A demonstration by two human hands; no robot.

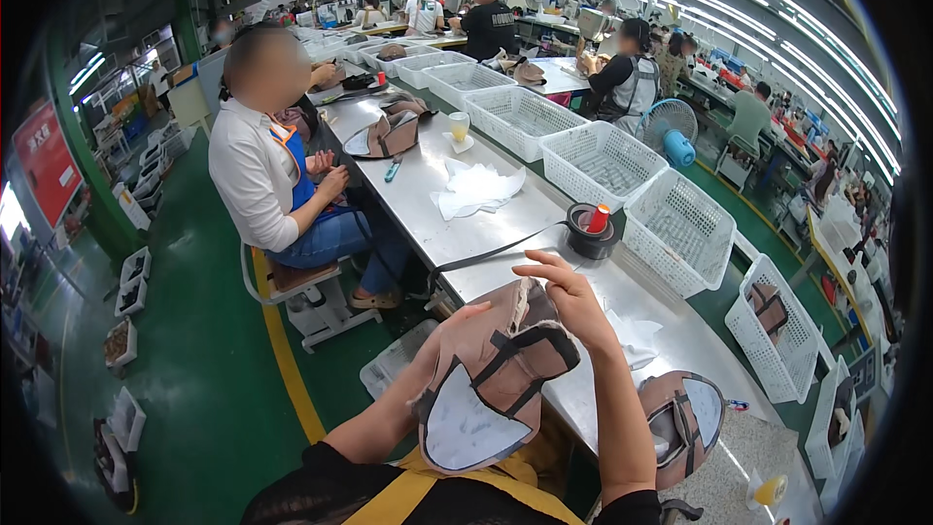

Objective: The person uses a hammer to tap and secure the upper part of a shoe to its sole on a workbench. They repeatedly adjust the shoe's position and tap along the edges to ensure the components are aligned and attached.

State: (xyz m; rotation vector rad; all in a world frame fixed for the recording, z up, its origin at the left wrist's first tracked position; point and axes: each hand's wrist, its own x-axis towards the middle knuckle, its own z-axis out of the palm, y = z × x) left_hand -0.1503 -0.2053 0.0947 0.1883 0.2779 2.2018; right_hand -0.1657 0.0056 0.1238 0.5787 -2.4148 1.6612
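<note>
Beside steel bench (505, 224), both hands, left (449, 331) and right (573, 301), grip pink shoe upper (496, 369).

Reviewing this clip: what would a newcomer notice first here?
The pinkish-brown shoe upper with black straps, held up at centre bottom by the left hand and right hand. Behind it, a long steel table runs away, lined on the right with white baskets.

Bright overhead strip lighting, fisheye-warped edges
</note>
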